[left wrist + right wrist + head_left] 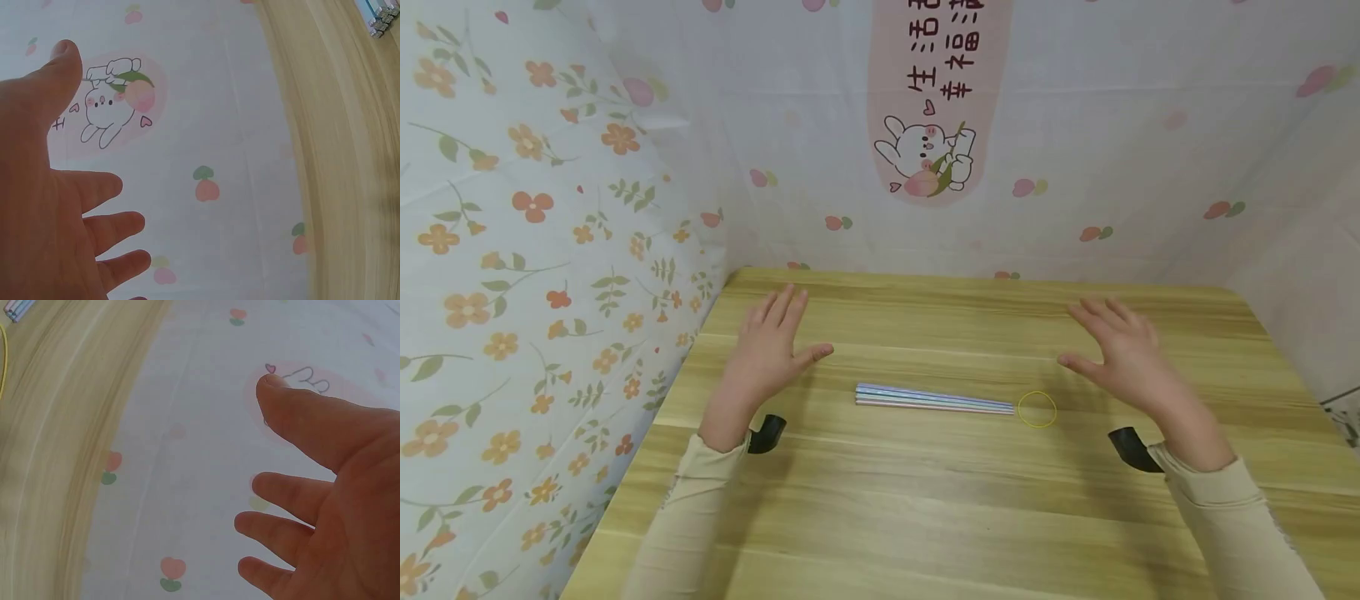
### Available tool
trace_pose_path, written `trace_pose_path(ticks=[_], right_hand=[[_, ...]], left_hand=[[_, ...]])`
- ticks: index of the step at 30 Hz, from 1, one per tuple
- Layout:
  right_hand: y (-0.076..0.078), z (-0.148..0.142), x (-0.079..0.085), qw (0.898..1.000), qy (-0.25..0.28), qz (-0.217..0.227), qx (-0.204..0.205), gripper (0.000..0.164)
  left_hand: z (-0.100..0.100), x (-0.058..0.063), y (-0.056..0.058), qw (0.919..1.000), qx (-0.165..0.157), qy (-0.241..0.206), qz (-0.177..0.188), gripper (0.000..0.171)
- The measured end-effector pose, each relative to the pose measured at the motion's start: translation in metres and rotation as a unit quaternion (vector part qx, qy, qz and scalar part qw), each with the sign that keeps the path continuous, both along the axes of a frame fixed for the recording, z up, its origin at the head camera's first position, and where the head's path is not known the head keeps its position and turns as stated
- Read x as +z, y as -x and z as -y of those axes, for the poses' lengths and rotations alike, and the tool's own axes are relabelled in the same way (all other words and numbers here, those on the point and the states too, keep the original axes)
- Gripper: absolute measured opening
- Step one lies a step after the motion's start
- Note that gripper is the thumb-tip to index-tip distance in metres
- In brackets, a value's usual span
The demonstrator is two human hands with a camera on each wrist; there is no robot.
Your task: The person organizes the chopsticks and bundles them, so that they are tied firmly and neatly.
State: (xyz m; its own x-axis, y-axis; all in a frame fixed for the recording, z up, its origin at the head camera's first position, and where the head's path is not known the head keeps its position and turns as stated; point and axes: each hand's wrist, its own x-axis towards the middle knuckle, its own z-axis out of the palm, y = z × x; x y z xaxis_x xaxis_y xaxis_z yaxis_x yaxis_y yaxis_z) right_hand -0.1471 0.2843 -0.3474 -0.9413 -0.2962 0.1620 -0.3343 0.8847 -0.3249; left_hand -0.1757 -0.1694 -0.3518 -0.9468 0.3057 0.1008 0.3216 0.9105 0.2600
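Several slim pastel sticks [934, 399], which look like chopsticks, lie side by side on the wooden table. Their silvery ends [380, 25] show at the corner of the left wrist view. Just right of their narrower ends lies a thin yellow rubber band [1037, 409], apart from them. To the left of the sticks, my left hand [769, 346] hovers with fingers spread and holds nothing. My right hand [1120, 354] is held over the table beyond the rubber band, its fingers extended and its grasp empty. Neither hand touches the sticks or the band.
A wood-grain table [880, 517] spreads beneath both hands. White cloth with a rabbit print [925, 158] hangs behind its far edge, and flowered cloth [527, 275] hangs along the left side. Black curved pieces [767, 434] stick out at both wrists.
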Motion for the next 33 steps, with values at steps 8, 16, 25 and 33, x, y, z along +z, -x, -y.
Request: trace_pose_path(ticks=[8,16,25,33], right_hand=[[-0.002,0.009,-0.006,1.000,-0.001,0.027,-0.006,0.072],[-0.003,0.014,-0.015,1.000,0.008,0.029,0.000,0.071],[-0.004,0.021,-0.026,0.999,-0.003,0.027,0.020,0.067],[-0.006,0.029,-0.038,0.999,0.004,0.040,0.030,0.064]], left_hand=[[-0.005,-0.004,-0.002,0.9999,0.002,-0.006,0.010,0.089],[-0.009,-0.009,-0.003,0.9999,-0.009,-0.006,0.005,0.088],[-0.012,-0.017,-0.003,0.9997,-0.019,-0.012,0.004,0.087],[-0.018,-0.024,-0.002,0.9995,-0.031,-0.006,0.004,0.087]])
